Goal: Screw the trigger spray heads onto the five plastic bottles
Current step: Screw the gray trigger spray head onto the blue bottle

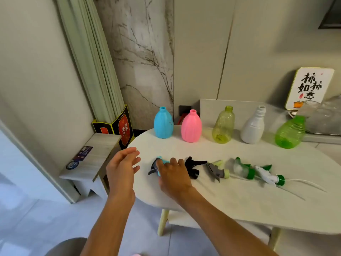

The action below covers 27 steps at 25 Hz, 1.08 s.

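On the white table [239, 200], the blue bottle [163, 123] stands far left, uncapped. The left hand [121, 167] hovers spread and empty; the right hand [173, 174] covers the blue spray head [156, 166], seemingly gripping it. Better to seat threads squarely before twisting.

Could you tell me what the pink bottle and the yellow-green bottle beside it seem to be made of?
Pink bottle: apparently opaque plastic, matte with a soft sheen and moulded vertical ribs. Yellow-green bottle: likely thin translucent plastic, since the wall and table show through it.

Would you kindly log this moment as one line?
right hand on blue-and-black trigger spray head | left hand open, empty | five plastic bottles uncapped
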### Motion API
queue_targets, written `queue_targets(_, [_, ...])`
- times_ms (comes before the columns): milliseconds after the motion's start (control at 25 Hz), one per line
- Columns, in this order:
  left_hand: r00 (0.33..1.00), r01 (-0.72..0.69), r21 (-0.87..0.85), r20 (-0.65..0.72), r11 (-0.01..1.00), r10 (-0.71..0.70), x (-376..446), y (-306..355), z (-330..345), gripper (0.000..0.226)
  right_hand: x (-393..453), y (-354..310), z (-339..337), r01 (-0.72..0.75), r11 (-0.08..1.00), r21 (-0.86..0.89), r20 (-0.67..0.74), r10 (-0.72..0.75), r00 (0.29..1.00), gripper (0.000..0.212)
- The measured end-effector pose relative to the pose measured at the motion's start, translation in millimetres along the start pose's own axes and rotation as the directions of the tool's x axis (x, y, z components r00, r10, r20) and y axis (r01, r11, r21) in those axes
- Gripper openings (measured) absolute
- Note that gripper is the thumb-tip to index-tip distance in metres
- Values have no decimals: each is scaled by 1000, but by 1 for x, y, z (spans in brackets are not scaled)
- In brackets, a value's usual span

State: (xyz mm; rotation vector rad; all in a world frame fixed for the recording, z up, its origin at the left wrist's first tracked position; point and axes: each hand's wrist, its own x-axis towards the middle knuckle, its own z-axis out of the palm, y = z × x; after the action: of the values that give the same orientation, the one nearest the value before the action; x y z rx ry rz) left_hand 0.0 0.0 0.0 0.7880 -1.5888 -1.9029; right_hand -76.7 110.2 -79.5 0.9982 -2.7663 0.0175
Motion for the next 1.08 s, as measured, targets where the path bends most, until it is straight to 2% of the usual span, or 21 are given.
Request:
queue_targets(40, [1000,-5,0,4,1000,5,0,0,3,15,0,0,0,-19,999,25,5,19,1000,48])
queue_targets(120, [1000,0,-20,26,1000,1,-2,-1,9,15,3,2,-4,-76,980,184,-39,85,996,38])
queue_targets(160, [1000,20,-43,23,999,-20,-2,-1,13,15,6,4,-13,-141,938,316,-49,165,985,29])
queue_targets(200, [999,33,-53,16,998,-32,-1,-1,18,15,10,10,-24,-210,838,504,-12,250,968,24])
queue_targets(240, [999,42,-55,0,998,-42,1,-1,23,15,14,21,-38,-284,650,705,76,330,941,24])
queue_targets(280, [999,54,-63,-6,997,-54,5,0,28,15,14,36,-51,-333,379,864,183,380,907,26])
queue_targets(320, [998,70,-70,0,995,-71,11,1,34,16,10,53,-65,-342,105,934,277,394,876,27])
queue_targets(360, [996,92,-76,20,993,-91,18,2,42,16,2,73,-77,-309,-103,946,324,383,865,25])
queue_targets(400, [995,98,-69,37,993,-96,26,2,50,16,-9,93,-86,-270,-246,931,347,365,864,22])
queue_targets(480, [999,28,29,37,999,-29,49,0,67,18,-38,128,-97,-190,-440,878,349,317,882,22])
queue_targets(600, [991,-130,246,20,961,129,88,-18,91,32,-67,166,-92,-143,-544,827,363,321,875,8])
queue_targets(680, [984,-176,401,53,899,169,113,-39,105,57,-70,179,-83,-147,-561,815,382,327,864,5])
queue_targets(760, [979,-201,515,96,833,177,135,-55,116,85,-71,183,-82,-150,-484,862,356,367,859,25])
queue_targets(840, [970,-242,547,114,801,216,154,-62,125,104,-66,185,-84,-116,-441,890,306,391,868,45])
queue_targets(960, [970,-242,468,89,850,227,176,-73,136,116,-63,188,-87,-106,-458,883,315,409,857,44])
queue_targets(1080, [964,-264,455,149,850,220,184,-87,141,122,-65,190,-86,-86,-432,898,290,433,853,47])
